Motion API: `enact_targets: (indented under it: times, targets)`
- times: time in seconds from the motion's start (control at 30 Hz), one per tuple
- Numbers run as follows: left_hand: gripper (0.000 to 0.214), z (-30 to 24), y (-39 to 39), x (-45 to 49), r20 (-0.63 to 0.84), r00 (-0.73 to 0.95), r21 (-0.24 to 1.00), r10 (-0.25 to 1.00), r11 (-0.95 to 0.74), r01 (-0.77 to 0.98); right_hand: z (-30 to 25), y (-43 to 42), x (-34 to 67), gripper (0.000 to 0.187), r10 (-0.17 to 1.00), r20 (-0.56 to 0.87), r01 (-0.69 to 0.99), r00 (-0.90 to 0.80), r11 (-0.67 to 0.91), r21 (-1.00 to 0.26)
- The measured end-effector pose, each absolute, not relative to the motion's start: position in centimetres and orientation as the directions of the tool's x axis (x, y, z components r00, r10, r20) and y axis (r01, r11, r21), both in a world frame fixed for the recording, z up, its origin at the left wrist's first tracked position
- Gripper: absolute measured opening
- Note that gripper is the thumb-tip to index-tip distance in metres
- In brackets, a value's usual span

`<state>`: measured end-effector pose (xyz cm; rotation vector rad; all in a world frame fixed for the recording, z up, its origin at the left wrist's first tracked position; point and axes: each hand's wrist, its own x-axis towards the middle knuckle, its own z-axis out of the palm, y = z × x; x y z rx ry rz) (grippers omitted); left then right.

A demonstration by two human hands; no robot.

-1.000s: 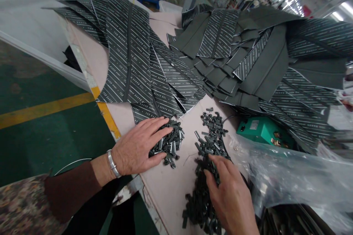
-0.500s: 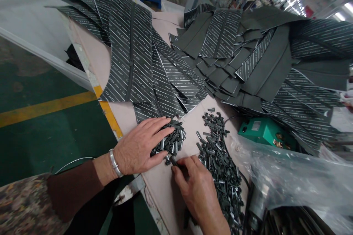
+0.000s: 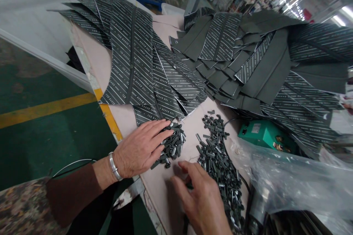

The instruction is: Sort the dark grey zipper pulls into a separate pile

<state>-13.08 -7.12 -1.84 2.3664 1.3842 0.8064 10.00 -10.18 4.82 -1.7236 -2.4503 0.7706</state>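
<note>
Single head cam, worn on head, faces fwd & down, close over table (image 3: 162, 194).

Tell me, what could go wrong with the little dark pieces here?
The left hand covers part of the smaller pile near the table edge, so a sideways sweep might knock pieces off. The larger pile lies close beside it, and the right hand is near both; a careless brush could mix the two.

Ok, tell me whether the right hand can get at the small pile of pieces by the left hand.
Likely yes: only bare tabletop shows between the right hand and the small pile. The left hand covers the pile's left side, but its right side looks uncovered.
</note>
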Motion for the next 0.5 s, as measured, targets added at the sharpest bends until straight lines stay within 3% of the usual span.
enact_targets:
  times: [0.1, 0.17, 0.3, 0.5]
  targets:
    - [0.042, -1.9, -7.1, -13.1, 0.321, 0.388, 0.495, 0.864, -0.502, 0.709, 3.3, -10.6, 7.1, 0.048, 0.959, -0.151, 0.881, -0.241, 0.151, -0.447]
    - [0.043, -2.0, -7.1, -13.1, 0.312, 0.388, 0.497, 0.867, -0.497, 0.711, 2.5, -10.3, 6.2, 0.053, 0.978, -0.144, 0.884, -0.149, 0.066, -0.462]
    - [0.044, -1.9, -7.1, -13.1, 0.304, 0.374, 0.514, 0.876, -0.482, 0.71, 1.9, -9.2, 6.4, 0.046, 0.971, -0.238, 0.819, -0.025, -0.116, -0.562]
    - [0.044, -1.9, -6.9, -13.0, 0.31, 0.365, 0.526, 0.878, -0.478, 0.704, 1.7, -8.5, 6.8, 0.029, 0.979, -0.2, 0.813, -0.049, -0.077, -0.576]
